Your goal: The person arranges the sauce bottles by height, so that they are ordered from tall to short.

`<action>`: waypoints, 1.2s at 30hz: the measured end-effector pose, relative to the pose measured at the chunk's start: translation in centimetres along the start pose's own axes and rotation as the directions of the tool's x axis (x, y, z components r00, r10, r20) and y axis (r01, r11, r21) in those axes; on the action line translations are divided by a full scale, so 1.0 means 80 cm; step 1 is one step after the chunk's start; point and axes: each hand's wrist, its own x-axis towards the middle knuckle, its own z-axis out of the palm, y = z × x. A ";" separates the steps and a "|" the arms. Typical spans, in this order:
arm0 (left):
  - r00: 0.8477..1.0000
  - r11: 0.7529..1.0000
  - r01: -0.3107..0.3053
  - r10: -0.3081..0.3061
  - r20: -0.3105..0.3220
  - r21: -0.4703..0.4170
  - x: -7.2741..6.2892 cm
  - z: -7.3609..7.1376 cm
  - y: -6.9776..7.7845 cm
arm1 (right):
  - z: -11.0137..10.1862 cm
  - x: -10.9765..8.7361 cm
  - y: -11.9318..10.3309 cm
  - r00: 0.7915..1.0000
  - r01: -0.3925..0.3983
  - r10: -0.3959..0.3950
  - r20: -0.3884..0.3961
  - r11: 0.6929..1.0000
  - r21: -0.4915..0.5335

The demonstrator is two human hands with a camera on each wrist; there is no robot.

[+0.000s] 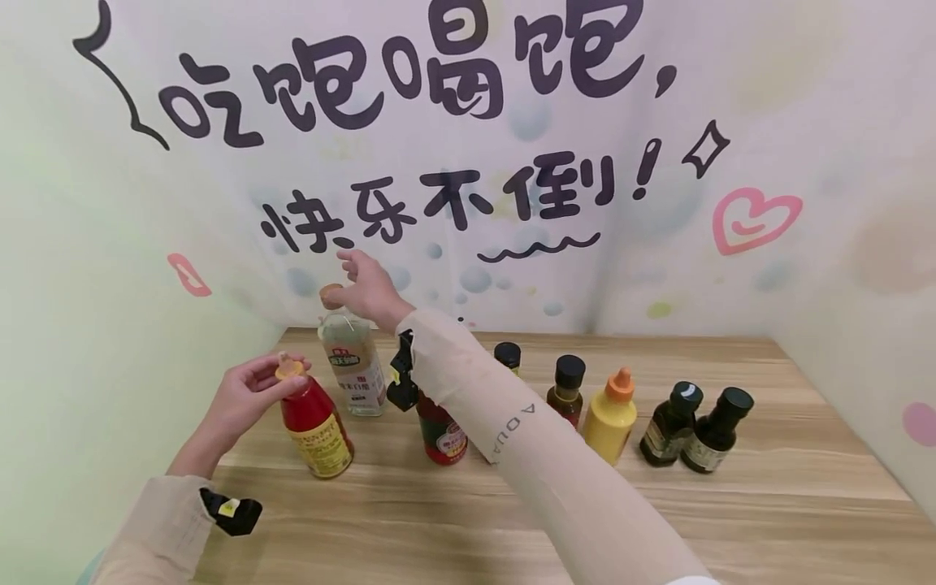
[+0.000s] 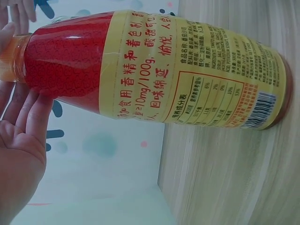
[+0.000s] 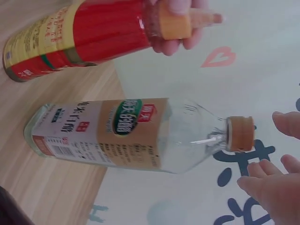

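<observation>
My left hand (image 1: 252, 398) grips the orange cap of a red ketchup bottle (image 1: 318, 431) with a yellow label, at the left of the table. The bottle stands close to upright. Behind it and slightly to its right is a clear glass bottle of white vinegar (image 1: 358, 370) with an orange-brown cap (image 3: 241, 134). My right hand (image 1: 376, 292) is up at that cap, fingers spread and reaching past it. In the right wrist view a gap shows between these fingers (image 3: 262, 176) and the cap.
Right of the vinegar, a red bottle (image 1: 442, 435) is partly hidden by my right sleeve. Further right stand a black-capped bottle (image 1: 569, 375), a yellow squeeze bottle (image 1: 613, 418) and two dark bottles (image 1: 667, 426). A printed cloth wall (image 1: 658, 284) rises behind the wooden table (image 1: 812, 520).
</observation>
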 end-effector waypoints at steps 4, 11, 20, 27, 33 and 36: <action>1.000 1.000 0.002 -0.002 -0.007 0.018 0.001 0.000 -0.001 | -0.011 -0.004 -0.015 1.000 0.006 -0.006 0.010 1.000 -0.021; 1.000 1.000 -0.011 0.011 -0.007 0.015 0.000 0.001 0.000 | -0.032 -0.020 -0.039 0.990 0.067 -0.059 0.128 0.996 -0.059; 1.000 1.000 -0.008 0.008 -0.006 0.002 0.000 0.001 0.002 | -0.060 -0.045 -0.050 0.973 0.122 -0.103 0.206 0.989 -0.085; 1.000 1.000 -0.012 0.012 -0.005 -0.011 0.000 0.002 0.001 | -0.084 -0.073 -0.044 0.957 0.160 -0.118 0.264 0.977 -0.142; 1.000 1.000 -0.005 0.005 -0.006 -0.003 -0.001 0.002 0.000 | -0.114 -0.090 -0.024 0.953 0.161 -0.104 0.284 0.970 -0.183; 1.000 1.000 0.003 -0.002 -0.007 0.019 -0.001 0.001 -0.001 | -0.132 -0.099 -0.014 0.957 0.145 -0.092 0.276 0.973 -0.179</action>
